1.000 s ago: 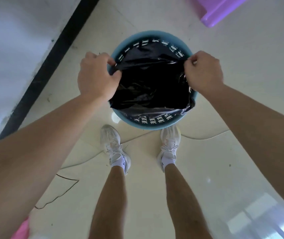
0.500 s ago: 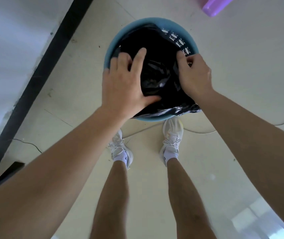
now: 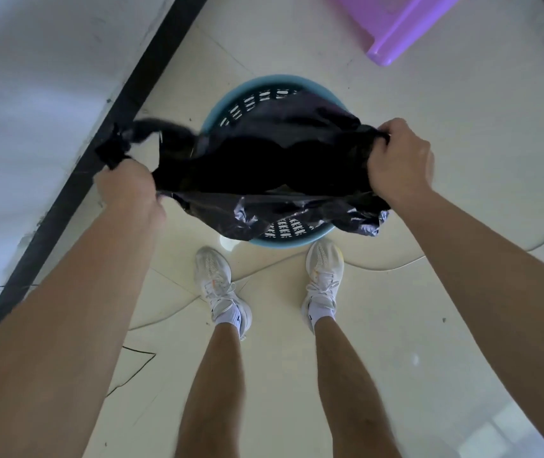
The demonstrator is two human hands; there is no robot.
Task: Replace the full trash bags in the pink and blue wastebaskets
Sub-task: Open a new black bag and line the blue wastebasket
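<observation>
Both hands clench the rim of a black trash bag (image 3: 264, 166), stretching its mouth wide: left hand (image 3: 125, 186) fisted on the bag's left edge, with a blurred tail of plastic sticking out beyond it; right hand (image 3: 399, 160) fisted on the right edge. Held above the blue wastebasket (image 3: 231, 104), the bag covers most of its opening, and loose folds spill over the near rim. Slotted basket walls show at the far and near sides. 2 white sneakers (image 3: 217, 285) stand just behind the basket on the pale floor (image 3: 429, 292). Part of a purple plastic object (image 3: 392, 24) lies farther off, at upper right.
</observation>
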